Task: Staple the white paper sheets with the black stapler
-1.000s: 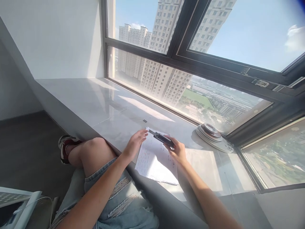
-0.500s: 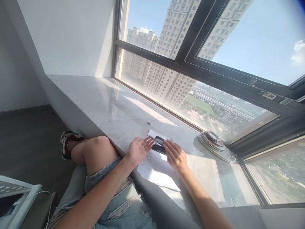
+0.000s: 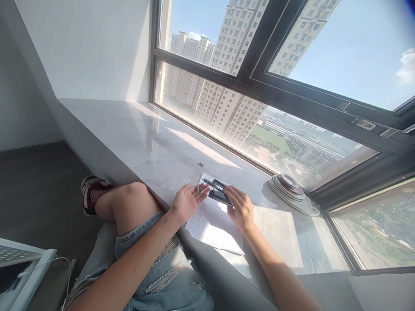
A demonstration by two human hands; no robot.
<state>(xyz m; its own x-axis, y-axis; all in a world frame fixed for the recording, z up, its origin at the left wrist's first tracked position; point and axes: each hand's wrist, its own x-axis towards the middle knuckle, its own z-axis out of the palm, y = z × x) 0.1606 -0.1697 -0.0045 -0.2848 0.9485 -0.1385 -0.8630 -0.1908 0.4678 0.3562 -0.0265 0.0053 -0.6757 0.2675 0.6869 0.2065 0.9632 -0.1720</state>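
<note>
My right hand (image 3: 240,208) grips a black and silver stapler (image 3: 220,197) over the papers. The stapler is opened up, its metal magazine pointing left and its dark base below. To its left, my left hand (image 3: 189,201) is palm up with its fingers stretched out near the stapler's front end. A small grey strip (image 3: 198,189), looking like a row of staples, lies on those fingers. Under the hands is a stack of white papers (image 3: 214,229) with lines of writing on it.
Small dark strips (image 3: 201,164) lie on the grey windowsill (image 3: 162,168) beyond the papers. A stack of plates (image 3: 293,194) stands at the right by the window frame (image 3: 269,90). My bent knee (image 3: 134,198) is against the sill's front edge.
The grey strip now shows on my left fingers, where it was not visible before. The stapler has turned slightly and its magazine shows more clearly. The view has shifted a little.
</note>
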